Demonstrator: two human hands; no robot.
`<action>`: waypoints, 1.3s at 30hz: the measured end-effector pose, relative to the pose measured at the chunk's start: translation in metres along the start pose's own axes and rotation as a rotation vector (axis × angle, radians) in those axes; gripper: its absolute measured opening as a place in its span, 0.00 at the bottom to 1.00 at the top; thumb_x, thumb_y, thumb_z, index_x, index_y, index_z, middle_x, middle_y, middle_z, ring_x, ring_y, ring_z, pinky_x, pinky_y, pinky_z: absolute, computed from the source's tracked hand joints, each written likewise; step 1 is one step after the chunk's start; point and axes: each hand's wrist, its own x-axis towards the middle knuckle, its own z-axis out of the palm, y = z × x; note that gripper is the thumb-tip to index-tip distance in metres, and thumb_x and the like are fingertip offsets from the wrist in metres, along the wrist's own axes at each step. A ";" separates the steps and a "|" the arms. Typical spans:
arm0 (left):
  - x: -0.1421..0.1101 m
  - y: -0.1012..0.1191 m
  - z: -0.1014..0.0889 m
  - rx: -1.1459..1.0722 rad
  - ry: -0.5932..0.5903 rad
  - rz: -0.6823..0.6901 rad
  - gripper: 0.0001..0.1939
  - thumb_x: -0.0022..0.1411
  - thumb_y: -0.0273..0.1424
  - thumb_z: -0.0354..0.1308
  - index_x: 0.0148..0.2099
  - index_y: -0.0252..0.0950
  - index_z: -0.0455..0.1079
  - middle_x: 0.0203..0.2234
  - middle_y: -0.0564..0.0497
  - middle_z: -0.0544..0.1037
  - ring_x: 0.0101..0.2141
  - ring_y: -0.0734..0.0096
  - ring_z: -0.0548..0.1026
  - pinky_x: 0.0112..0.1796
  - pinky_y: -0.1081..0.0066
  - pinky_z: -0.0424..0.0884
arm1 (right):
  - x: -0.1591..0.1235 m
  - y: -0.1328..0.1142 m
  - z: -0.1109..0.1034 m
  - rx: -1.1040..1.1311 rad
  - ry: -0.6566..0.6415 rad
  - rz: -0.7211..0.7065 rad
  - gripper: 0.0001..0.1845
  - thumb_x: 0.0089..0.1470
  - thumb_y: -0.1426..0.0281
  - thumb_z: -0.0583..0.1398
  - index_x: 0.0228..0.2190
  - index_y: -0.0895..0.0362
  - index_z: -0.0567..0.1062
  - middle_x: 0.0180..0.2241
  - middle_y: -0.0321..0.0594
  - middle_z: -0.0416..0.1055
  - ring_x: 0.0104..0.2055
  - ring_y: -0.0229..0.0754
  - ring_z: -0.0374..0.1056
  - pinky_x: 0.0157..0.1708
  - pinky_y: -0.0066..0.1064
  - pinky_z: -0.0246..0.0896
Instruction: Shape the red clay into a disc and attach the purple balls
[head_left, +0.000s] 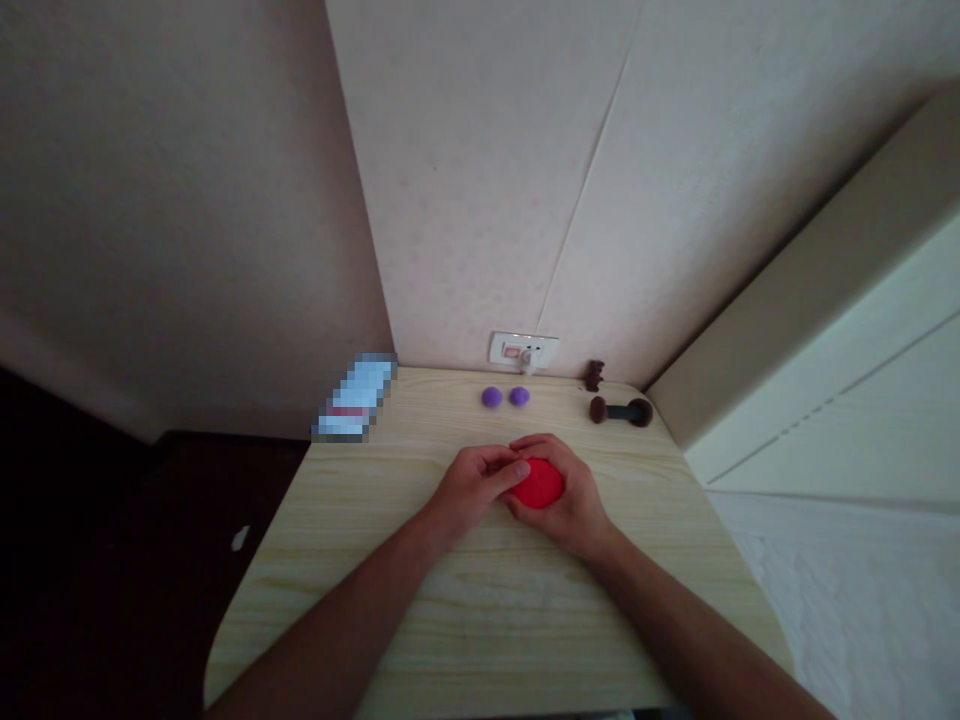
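A round, flattened piece of red modelling clay [541, 484] is held between both hands, just above or on the wooden table. My right hand [571, 500] curls around its far, right and near edges. My left hand [480, 482] grips its left side, with the thumb pressed on top. Beyond the hands lie two small purple clay lumps, the left lump [491, 397] and the right lump [519, 396], set side by side and untouched. The underside of the red piece is hidden.
Light wood table [480, 620] stands against the wall. At the back right are a dumbbell-shaped piece [621, 411] with brown ends and a small dark brown figure [595, 375]. A pixelated phone-like object [355, 400] is at the left edge. A wall socket [523, 350] holds a plug.
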 end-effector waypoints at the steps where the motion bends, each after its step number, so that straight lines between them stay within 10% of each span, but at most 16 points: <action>1: 0.000 0.000 0.000 -0.014 0.005 -0.006 0.16 0.50 0.39 0.73 0.35 0.31 0.81 0.29 0.49 0.82 0.31 0.69 0.75 0.36 0.71 0.68 | 0.000 0.000 0.000 -0.005 -0.003 -0.004 0.21 0.46 0.70 0.72 0.43 0.50 0.75 0.46 0.44 0.75 0.47 0.48 0.74 0.47 0.40 0.71; 8: 0.001 -0.002 -0.003 -0.085 -0.016 0.004 0.15 0.52 0.38 0.72 0.38 0.32 0.83 0.29 0.48 0.83 0.31 0.69 0.76 0.37 0.70 0.69 | -0.003 0.002 -0.002 -0.029 -0.060 -0.029 0.40 0.46 0.66 0.74 0.59 0.49 0.68 0.56 0.48 0.70 0.59 0.54 0.67 0.59 0.47 0.66; 17: 0.001 0.001 0.000 -0.010 -0.061 -0.013 0.19 0.49 0.40 0.74 0.38 0.31 0.81 0.32 0.48 0.83 0.33 0.68 0.77 0.37 0.70 0.70 | -0.003 0.002 -0.002 -0.033 0.030 0.006 0.23 0.46 0.70 0.71 0.45 0.50 0.75 0.45 0.43 0.74 0.46 0.48 0.73 0.47 0.41 0.71; 39: 0.001 0.000 -0.004 0.058 -0.140 -0.065 0.16 0.50 0.37 0.72 0.37 0.31 0.80 0.28 0.48 0.80 0.29 0.70 0.74 0.34 0.71 0.67 | -0.002 0.002 -0.008 -0.036 0.040 0.121 0.21 0.44 0.68 0.71 0.41 0.52 0.74 0.41 0.42 0.75 0.41 0.48 0.73 0.41 0.38 0.69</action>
